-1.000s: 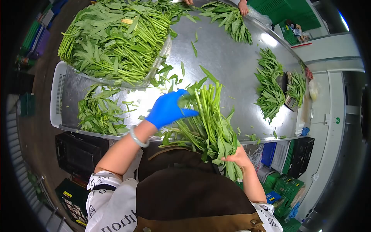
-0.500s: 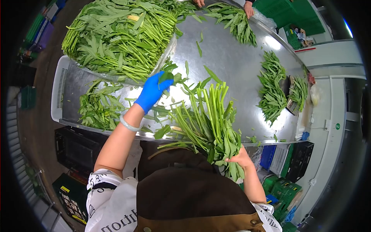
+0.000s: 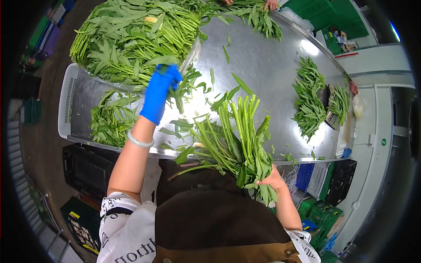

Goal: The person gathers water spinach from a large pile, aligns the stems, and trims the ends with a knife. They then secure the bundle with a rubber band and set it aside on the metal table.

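Two hands: left hand (image 3: 160, 87) was shifted from bundle (image 3: 243, 144) to heap (image 3: 127, 35) edge, grasp indiscernible; bundle was clasped by right hand (image 3: 271, 180).

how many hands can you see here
4. The left hand, blue-gloved, is at the big heap of greens; the bare right hand grips a bundle at the near table edge; a co-worker's two hands show at the far edge, one barely.
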A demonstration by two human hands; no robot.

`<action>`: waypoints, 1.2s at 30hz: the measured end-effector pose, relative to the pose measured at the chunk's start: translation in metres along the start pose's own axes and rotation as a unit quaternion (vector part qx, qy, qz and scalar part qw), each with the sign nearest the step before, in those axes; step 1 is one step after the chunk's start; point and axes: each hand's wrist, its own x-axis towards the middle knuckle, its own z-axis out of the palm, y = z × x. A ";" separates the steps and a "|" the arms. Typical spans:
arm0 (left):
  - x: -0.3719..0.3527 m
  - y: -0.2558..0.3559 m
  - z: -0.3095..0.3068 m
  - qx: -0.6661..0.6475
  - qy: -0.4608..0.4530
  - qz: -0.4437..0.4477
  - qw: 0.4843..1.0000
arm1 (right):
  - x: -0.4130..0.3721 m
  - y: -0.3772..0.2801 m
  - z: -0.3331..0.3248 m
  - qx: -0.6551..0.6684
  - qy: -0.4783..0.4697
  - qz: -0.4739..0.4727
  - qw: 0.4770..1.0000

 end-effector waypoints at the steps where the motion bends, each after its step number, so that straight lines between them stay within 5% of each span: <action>1: -0.013 0.000 0.021 0.148 -0.035 0.094 0.984 | -0.002 0.002 0.001 0.003 -0.005 0.002 1.000; 2: -0.030 -0.001 0.045 0.291 -0.068 0.185 0.936 | -0.003 0.004 0.003 0.004 -0.011 0.008 1.000; 4: -0.058 0.005 0.077 0.409 -0.156 0.225 0.870 | 0.003 0.002 0.005 0.003 -0.024 0.011 1.000; 5: -0.061 -0.003 0.083 0.524 -0.171 0.256 0.794 | 0.004 0.001 0.005 -0.011 -0.023 0.016 1.000; 7: -0.056 -0.013 0.090 0.592 -0.198 0.190 0.758 | 0.002 -0.003 0.005 -0.041 -0.019 0.027 0.999; 9: -0.038 -0.024 0.073 0.424 -0.065 0.325 0.843 | 0.001 0.000 0.003 -0.026 -0.016 0.009 0.999; 10: -0.030 -0.015 0.064 0.302 -0.006 0.188 0.934 | 0.000 0.004 -0.001 -0.028 -0.017 0.004 0.999; 12: -0.022 0.018 0.040 0.183 0.041 0.034 0.982 | -0.002 0.005 -0.001 0.008 -0.018 0.018 1.000; 13: -0.022 0.020 0.025 0.169 0.013 0.027 0.985 | -0.001 0.005 0.000 0.004 -0.014 0.002 1.000; 15: -0.032 0.022 0.013 0.256 -0.079 -0.112 0.957 | -0.002 0.006 0.002 -0.003 -0.003 -0.027 1.000; 17: -0.057 0.000 0.015 0.398 -0.172 -0.059 0.899 | 0.001 0.009 0.002 -0.011 0.003 -0.028 1.000; 18: -0.069 0.016 0.030 0.468 -0.236 -0.101 0.846 | 0.003 0.011 0.001 -0.013 0.004 -0.032 0.999; 19: -0.077 -0.004 0.028 0.550 -0.220 -0.005 0.806 | 0.003 0.011 0.000 -0.016 0.005 -0.036 0.999; 21: -0.073 -0.022 0.023 0.594 -0.201 0.014 0.779 | 0.003 0.007 0.000 -0.016 0.001 -0.030 0.999; 23: -0.060 -0.036 0.006 0.401 -0.038 0.047 0.914 | 0.000 0.007 -0.001 -0.014 0.001 -0.023 1.000; 25: -0.036 -0.025 -0.010 0.341 0.050 0.034 0.938 | -0.001 0.007 -0.005 -0.012 -0.002 -0.017 1.000; 27: -0.029 -0.012 -0.018 0.218 0.003 -0.105 0.970 | -0.002 0.008 -0.007 -0.006 0.007 -0.016 1.000; 29: -0.038 -0.009 -0.007 0.163 -0.109 -0.205 0.959 | -0.001 0.008 -0.007 -0.001 0.000 -0.020 1.000; 31: -0.060 -0.015 0.014 -0.025 -0.254 -0.267 0.929 | 0.000 0.009 -0.007 0.002 -0.019 -0.030 0.999; 33: -0.081 -0.013 0.031 0.045 -0.248 -0.327 0.911 | 0.005 0.013 -0.009 -0.002 -0.028 -0.019 0.999; 36: -0.075 -0.021 0.030 -0.079 -0.186 -0.266 0.943 | 0.002 0.016 -0.009 0.028 -0.004 0.008 1.000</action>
